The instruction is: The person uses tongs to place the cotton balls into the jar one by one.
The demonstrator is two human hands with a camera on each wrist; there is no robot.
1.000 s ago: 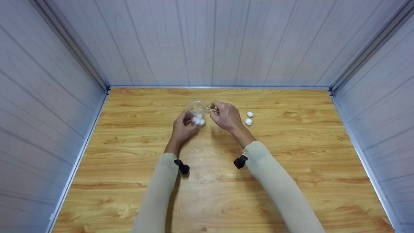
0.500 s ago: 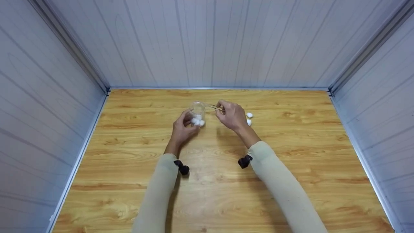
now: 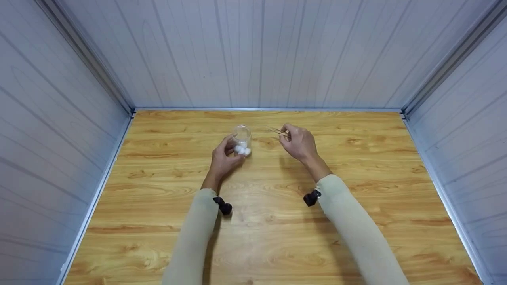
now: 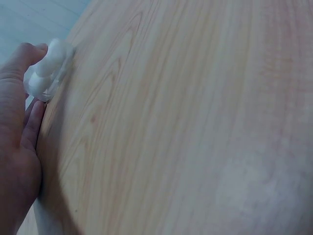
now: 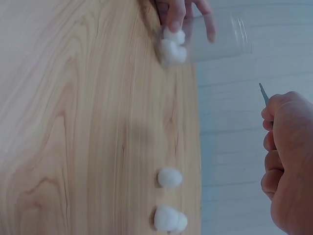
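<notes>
A small clear plastic cup [image 3: 241, 136] stands on the wooden table [image 3: 261, 221] with white cotton balls [image 3: 242, 150] at its bottom. My left hand [image 3: 226, 155] grips the cup from the near side; the left wrist view shows the cup [image 4: 49, 73] against its fingers. My right hand [image 3: 300, 143] pinches thin metal tweezers [image 3: 275, 130], whose tips point left at the cup and hold nothing. In the right wrist view, two loose cotton balls [image 5: 169, 177] [image 5: 168, 219] lie on the table below the right hand [image 5: 288, 161], and the cup [image 5: 215, 39] lies farther off.
Pale panelled walls [image 3: 253, 55] close the table in at the back, left and right. The right hand hides the loose cotton balls in the head view. Bare wood stretches from the hands to the near edge.
My right hand has drawn the tweezers away from the cup's mouth and moved right, now covering the two loose cotton balls in the head view. The left hand and cup stayed put.
</notes>
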